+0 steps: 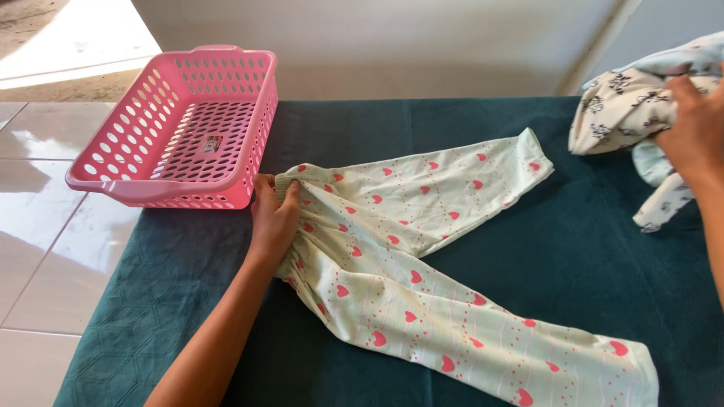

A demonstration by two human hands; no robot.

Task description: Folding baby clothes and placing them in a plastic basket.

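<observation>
A pair of pale green trousers (422, 264) printed with pink hearts lies spread on the worktop (528, 249), which is covered with a dark teal cloth. The waistband is bunched at the end nearest the pink basket (181, 124), and the two legs fan away from it: one runs up and away from the basket towards the far side of the worktop, the other slants down towards the near edge.

The left hand (273, 218) rests on the waistband, just beside the basket's near corner. Its fingers (290, 197) are curled over the gathered fabric and pinch it, so the hand is closed on the trousers. The forearm leads back from there to the near edge of the worktop.

The basket is made of perforated plastic and sits on the worktop's corner, partly overhanging the pale tiled floor (45, 226) beyond it.

Well apart from the basket, at the opposite end of the worktop, the right hand (697, 132) lies on a heap of clothes (630, 109), cream and light blue with small dark prints. The hand presses into this heap, but whether its fingers are closed around the fabric cannot be told, since they are partly hidden.
</observation>
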